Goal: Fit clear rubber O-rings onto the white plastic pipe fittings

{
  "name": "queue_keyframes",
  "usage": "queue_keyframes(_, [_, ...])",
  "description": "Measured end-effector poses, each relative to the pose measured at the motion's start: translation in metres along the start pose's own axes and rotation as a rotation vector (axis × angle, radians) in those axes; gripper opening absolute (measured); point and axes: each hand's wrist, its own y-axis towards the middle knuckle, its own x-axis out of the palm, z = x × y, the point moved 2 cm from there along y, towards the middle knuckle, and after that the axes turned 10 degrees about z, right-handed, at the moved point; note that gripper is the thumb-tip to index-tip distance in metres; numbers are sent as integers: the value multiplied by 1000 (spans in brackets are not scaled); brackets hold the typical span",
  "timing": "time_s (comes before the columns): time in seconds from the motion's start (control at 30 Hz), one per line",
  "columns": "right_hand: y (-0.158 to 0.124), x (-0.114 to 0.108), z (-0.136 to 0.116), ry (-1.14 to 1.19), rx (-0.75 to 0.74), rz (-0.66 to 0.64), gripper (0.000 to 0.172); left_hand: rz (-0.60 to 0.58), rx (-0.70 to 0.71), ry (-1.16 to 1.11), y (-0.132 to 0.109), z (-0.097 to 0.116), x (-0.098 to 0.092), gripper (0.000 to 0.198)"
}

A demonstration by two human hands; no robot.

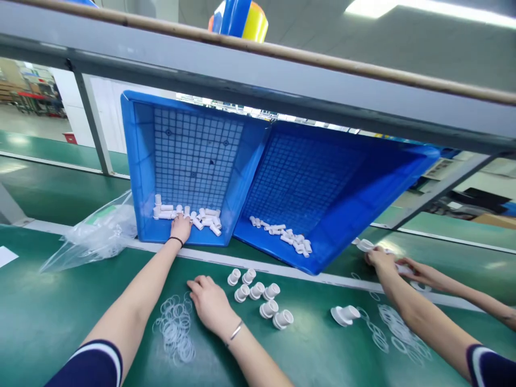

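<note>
Left hand (181, 228) in the bin, right hand (212, 303) by the rings

The left arm stretches forward, its hand palm down over the white fittings (209, 219) at the bottom of the left blue bin (135, 161); its fingertips are hidden among them, so I cannot tell whether it grips one. The right hand lies low over the desk (322, 355), fingers slightly bent, beside a pile of clear rings (175, 330); its underside is out of sight, so whether it pinches a ring is unclear.

Just beyond it stand seven flanged white fittings (257, 291); an eighth lies tilted farther right. Two bins stand tipped toward the person; fittings and rings overlap too much to count. A co-worker's two hands (382, 260) partly cover white pieces at the right, the body cut off. One clear plastic bag (99, 236) sits left, contents hard to make out.
</note>
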Motion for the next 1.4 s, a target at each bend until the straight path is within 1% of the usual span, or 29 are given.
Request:
queue_keyframes(0.1, [3,16,-2,-4,-9,0,13,16,-7,-102,-4,-4,-8,30])
queue_keyframes(0.17, [2,19,0,35,-5,31,8,22,-6,-198,-17,-9,-16,34])
queue_keyframes(0.23, [1,18,1,77,4,63,7,18,-4,-309,-39,-15,-25,37])
queue_keyframes(0.33, [1,15,4,118,43,92,8,-24,-4,-469,-83,-21,-39,35])
queue_keyframes(0.47, [3,9,8,150,92,187,11,-177,-85,-763,-139,-24,-58,29])
queue_keyframes(0.53, [3,5,9,184,90,259,12,-227,-128,-883,-159,-23,-66,29])
queue_keyframes(0.57, [3,3,9,212,92,294,13,-242,-136,-904,-166,-22,-68,30])
queue_keyframes(0.67, [2,-1,9,294,109,354,12,-271,-110,-860,-180,-15,-71,42])
queue_keyframes(0.7, [2,-2,9,309,109,355,12,-285,-98,-846,-182,-12,-71,41])
queue_keyframes(0.8, [3,-1,8,346,103,331,13,-347,-61,-827,-184,-5,-72,25])
queue_keyframes(0.87, [5,0,9,410,119,311,12,-405,-14,-828,-183,-3,-75,21])
queue_keyframes(0.93, [6,2,12,539,165,283,11,-438,48,-831,-183,-2,-79,19])
queue_keyframes(0.97, [7,3,14,636,206,247,11,-443,74,-841,-183,-3,-81,18])
queue_keyframes(1.03, [8,8,15,883,316,130,11,-417,82,-902,-184,-2,-82,17])
queue_keyframes(1.1, [8,13,14,1121,431,33,14,-350,-4,-1044,-186,0,-80,21])
queue_keyframes(1.13, [8,14,12,1205,477,26,17,-314,-79,-1138,-188,3,-78,24])
queue_keyframes(1.2, [8,17,9,1284,533,87,21,-271,-253,-1311,-193,9,-72,28])
queue_keyframes(1.27, [8,18,6,1282,540,152,23,-273,-405,-1413,-197,16,-67,30])
queue_keyframes(1.4, [7,20,5,1151,464,194,21,-292,-644,-1535,-201,22,-66,35])
